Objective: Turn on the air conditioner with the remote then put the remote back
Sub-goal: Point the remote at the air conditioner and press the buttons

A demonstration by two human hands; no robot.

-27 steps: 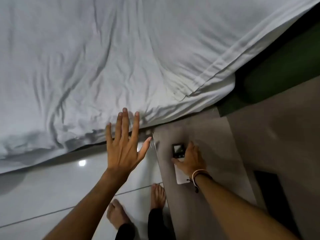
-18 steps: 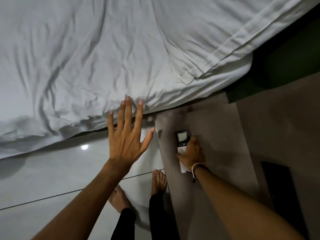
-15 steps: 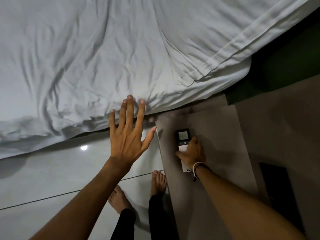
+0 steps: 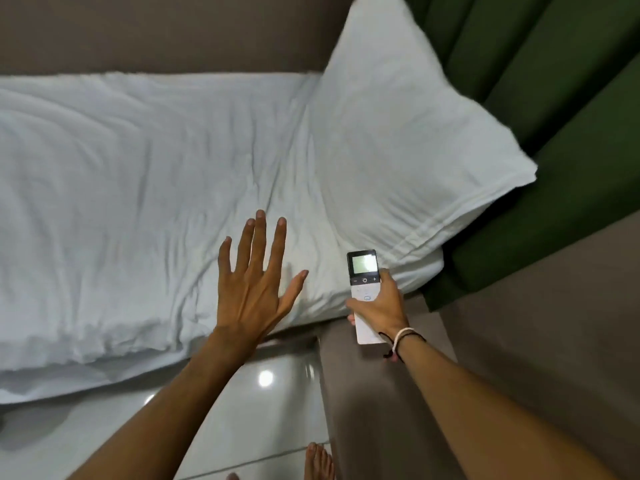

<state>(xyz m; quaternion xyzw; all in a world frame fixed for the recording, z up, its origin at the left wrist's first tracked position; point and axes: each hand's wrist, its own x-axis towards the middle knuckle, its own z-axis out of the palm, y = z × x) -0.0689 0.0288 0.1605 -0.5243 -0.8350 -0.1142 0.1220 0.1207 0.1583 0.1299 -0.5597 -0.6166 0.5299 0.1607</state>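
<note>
The white remote point(image 4: 362, 271) has a lit screen in a black top and a power button below it. My right hand point(image 4: 381, 306) grips its lower half and holds it lifted, screen end pointing away, over the far end of the brown bedside table point(image 4: 374, 410). The thumb lies on the white button area. My left hand point(image 4: 256, 289) is spread flat with fingers apart over the edge of the white bed point(image 4: 138, 202), holding nothing. The air conditioner is out of view.
A white pillow point(image 4: 398, 140) lies at the head of the bed beside green curtains point(image 4: 554, 81). A brown headboard point(image 4: 156, 29) runs along the far side. Glossy white floor tiles point(image 4: 242, 427) and my bare feet point(image 4: 318, 460) show below.
My right hand has picked the remote up off the bedside table and raised it. The view has tilted upward, revealing the pillow, headboard and curtains. My left hand stays spread.
</note>
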